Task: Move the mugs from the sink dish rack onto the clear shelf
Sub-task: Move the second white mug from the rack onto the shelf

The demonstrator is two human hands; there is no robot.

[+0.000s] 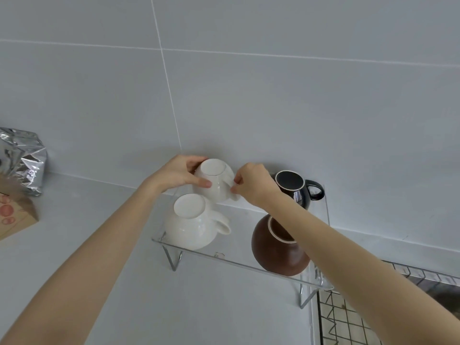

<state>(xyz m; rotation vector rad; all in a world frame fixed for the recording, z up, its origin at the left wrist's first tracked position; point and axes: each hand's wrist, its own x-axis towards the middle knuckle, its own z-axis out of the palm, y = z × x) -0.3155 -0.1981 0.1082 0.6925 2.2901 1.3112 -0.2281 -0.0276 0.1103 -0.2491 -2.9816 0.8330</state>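
Both hands (178,174) (252,184) grip an upturned white mug (215,179).

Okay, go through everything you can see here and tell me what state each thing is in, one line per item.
Rear white mug: upside down, gripped by both hands at the back of the shelf.
Front white mug: upside down on the shelf.
Brown mug: upside down on the shelf.
Black mug: upside down on the shelf.
Left hand: closed on the rear white mug.
Right hand: pinching its handle side.
Clear shelf: standing on the counter.
Foil bag: crumpled, upright.
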